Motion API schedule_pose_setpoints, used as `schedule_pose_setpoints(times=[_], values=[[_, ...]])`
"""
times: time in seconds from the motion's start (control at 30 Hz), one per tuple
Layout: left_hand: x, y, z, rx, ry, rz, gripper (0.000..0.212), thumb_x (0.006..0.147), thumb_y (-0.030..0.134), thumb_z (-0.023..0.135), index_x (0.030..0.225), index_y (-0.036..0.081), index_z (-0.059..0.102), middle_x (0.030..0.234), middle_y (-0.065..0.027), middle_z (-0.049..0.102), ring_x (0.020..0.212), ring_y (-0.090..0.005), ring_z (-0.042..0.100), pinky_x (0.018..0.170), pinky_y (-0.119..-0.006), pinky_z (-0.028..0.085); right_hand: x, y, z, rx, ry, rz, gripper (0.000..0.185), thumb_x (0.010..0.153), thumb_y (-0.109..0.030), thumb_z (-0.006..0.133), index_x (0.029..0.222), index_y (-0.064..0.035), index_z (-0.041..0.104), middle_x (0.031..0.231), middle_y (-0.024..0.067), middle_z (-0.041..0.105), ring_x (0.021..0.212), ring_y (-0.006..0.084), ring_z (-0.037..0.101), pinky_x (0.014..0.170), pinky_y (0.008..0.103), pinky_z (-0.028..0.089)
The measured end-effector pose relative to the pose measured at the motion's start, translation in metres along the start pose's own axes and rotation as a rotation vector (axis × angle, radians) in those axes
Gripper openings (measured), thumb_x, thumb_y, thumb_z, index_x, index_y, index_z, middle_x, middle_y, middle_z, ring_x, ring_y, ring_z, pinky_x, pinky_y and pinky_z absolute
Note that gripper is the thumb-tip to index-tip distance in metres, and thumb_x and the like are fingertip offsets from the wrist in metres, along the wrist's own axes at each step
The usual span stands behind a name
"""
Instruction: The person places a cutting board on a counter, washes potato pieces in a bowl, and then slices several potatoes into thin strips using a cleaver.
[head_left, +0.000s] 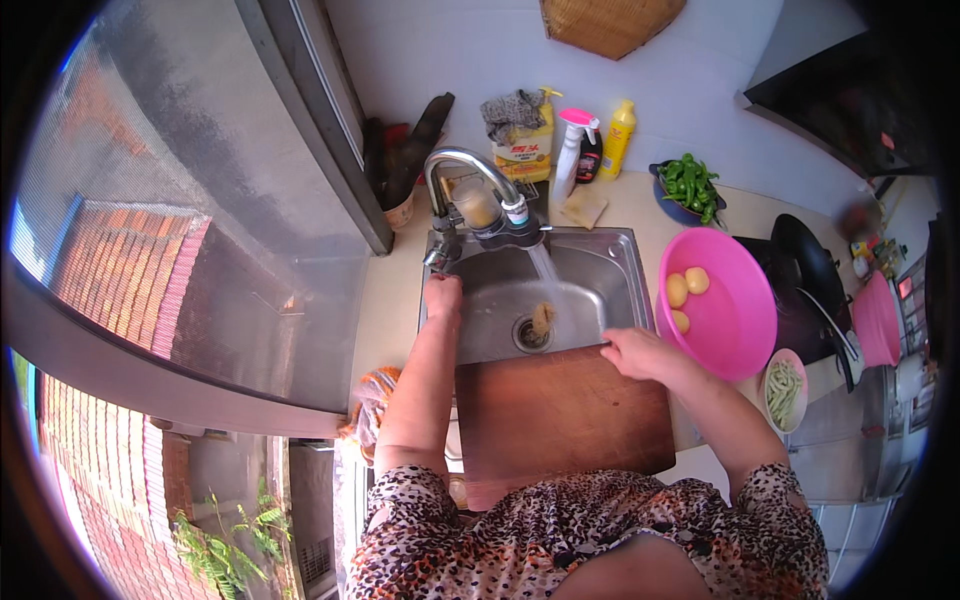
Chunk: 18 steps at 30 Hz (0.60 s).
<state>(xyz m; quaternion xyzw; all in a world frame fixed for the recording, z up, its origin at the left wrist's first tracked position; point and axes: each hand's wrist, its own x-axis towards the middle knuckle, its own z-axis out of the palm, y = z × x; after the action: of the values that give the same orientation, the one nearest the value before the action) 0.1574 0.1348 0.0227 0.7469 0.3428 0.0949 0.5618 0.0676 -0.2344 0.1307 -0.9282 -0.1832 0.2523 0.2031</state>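
My right hand (637, 354) grips the far right corner of a wooden cutting board (562, 427), which reaches from the sink's near side back to my body. My left hand (443, 295) is at the sink's left rim, just below the handle of the chrome faucet (466, 156); its fingers are partly hidden, and I cannot tell whether they hold the handle. Running water (544, 268) falls from the faucet's filter attachment (510, 225) into the stainless steel sink (487, 315). A tan scrubbing pad (543, 318) lies by the drain (531, 334).
Right of the sink stands a pink basin (724, 307) with several peeled potatoes (677, 290). Beyond it are green peppers (688, 184) in a colander, a bowl of cut beans (784, 394) and a black wok (806, 251). Cleaning bottles (617, 140) line the wall. A window frame (322, 127) borders the left.
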Motion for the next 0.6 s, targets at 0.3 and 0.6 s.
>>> schedule_pose_setpoints(times=[0.3, 0.6], values=[[-0.022, 0.051, -0.011, 0.627, -0.162, 0.311, 0.025, 0.080, 0.019, 0.065, 0.096, -0.001, 0.062, 0.097, -0.0216, 0.068, 0.098, -0.0374, 0.065, 0.088, -0.043, 0.050, 0.263, -0.004, 0.037, 1.174, 0.077, 0.392, 0.052, 0.094, -0.045, 0.059, 0.123, -0.0026, 0.055, 0.094, 0.0156, 0.063, 0.088, 0.0293, 0.066, 0.068, 0.0459, 0.057], [-0.065, 0.029, -0.061, 0.415, -0.586, 0.287, 0.022, 0.090, 0.016, 0.062, 0.105, 0.000, 0.063, 0.091, -0.0128, 0.070, 0.086, -0.0213, 0.066, 0.080, -0.032, 0.051, 0.261, -0.010, 0.045, 1.698, 0.127, 0.248, 0.026, 0.095, -0.037, 0.060, 0.101, -0.0137, 0.050, 0.067, 0.0036, 0.059, 0.051, 0.0154, 0.055, 0.044, 0.0321, 0.046]])
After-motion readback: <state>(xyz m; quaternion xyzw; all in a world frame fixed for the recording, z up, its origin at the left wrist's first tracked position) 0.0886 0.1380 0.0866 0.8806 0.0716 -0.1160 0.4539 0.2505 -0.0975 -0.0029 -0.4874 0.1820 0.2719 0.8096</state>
